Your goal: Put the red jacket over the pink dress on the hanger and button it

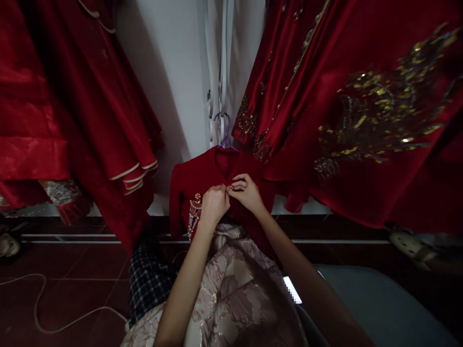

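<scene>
Left hand (216,201), right hand (248,193) pinch beadwork (230,187); matte red jacket (195,174) behind

Head-worn view, forward and down, near the red garment (238,211).

top (177,183) is in the mid on its hanger (226,137), wall (166,38) behind it. L hand (216,200) & R hand (249,193) are side by side at the bead trim (230,187) on its front, brooch (195,208) just L of the L hand. L garments (97,96) & R garments (365,188) hang either side. cloth (231,279) below the top, btwn forearms. cable (41,294) on floor (83,260) lower L, seat (376,299) lower R, screen (291,289) beside R forearm, shoe (407,248) far R.
</scene>
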Demonstrator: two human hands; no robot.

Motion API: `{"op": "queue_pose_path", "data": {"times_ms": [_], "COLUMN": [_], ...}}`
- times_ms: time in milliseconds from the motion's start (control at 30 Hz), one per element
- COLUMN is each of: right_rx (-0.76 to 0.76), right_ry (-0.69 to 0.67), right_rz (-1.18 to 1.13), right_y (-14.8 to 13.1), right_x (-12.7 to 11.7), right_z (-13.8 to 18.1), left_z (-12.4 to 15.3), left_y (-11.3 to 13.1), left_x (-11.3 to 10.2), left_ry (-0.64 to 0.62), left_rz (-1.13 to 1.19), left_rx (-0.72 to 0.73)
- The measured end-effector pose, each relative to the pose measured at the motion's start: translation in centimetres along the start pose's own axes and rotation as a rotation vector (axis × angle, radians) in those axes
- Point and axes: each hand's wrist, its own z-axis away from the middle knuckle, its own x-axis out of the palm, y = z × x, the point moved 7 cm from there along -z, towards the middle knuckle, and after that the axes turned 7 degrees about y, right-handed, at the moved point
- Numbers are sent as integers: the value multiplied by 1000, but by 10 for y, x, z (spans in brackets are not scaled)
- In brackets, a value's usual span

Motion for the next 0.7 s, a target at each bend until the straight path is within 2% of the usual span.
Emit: {"op": "queue_pose_path", "data": {"times_ms": [167,300,367,433,500,600,700], "right_rx": [-20,-26,-36,-44,-60,-106,-64], "right_ry": [36,139,146,95,11,-125,-230], "right_rz": [64,151,164,151,175,378,553], "right_y": [4,4,3,3,2,0,6], "right_x": [4,9,11,10,3,-15,-38], "right_z": [-2,-7,-5,3,17,38,46], "left_z": [3,13,21,30,38,49,56], "left_y": [-4,-6,-7,-10,-17,-32,-44], "left_x": [4,4,6,9,18,37,55], "left_ry": [42,160,216,234,193,113,65], "left_rz": [122,232,327,482,680,938,1026], "left_rx": [-7,-125,-175,-205,-243,-381,-518]}}
